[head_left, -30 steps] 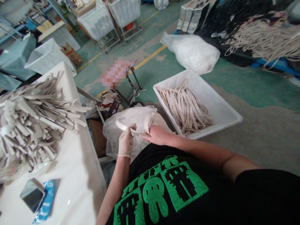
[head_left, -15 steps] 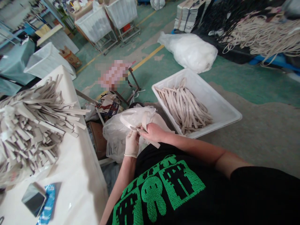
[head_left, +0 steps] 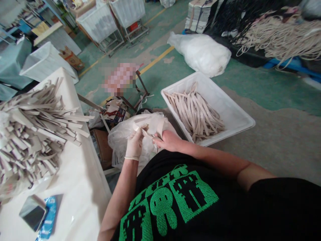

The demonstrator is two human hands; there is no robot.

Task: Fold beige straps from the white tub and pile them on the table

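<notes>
Drawn apart, left hand (head_left: 134, 144) and right hand (head_left: 170, 140) pinch a strip (head_left: 148, 134) slanting down rightward between them.

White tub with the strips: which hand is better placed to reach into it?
Probably the right hand: it's nearer the white tub. The gloved left hand is farther away, nearer the table. Both hands hold pale strip, though.
</notes>
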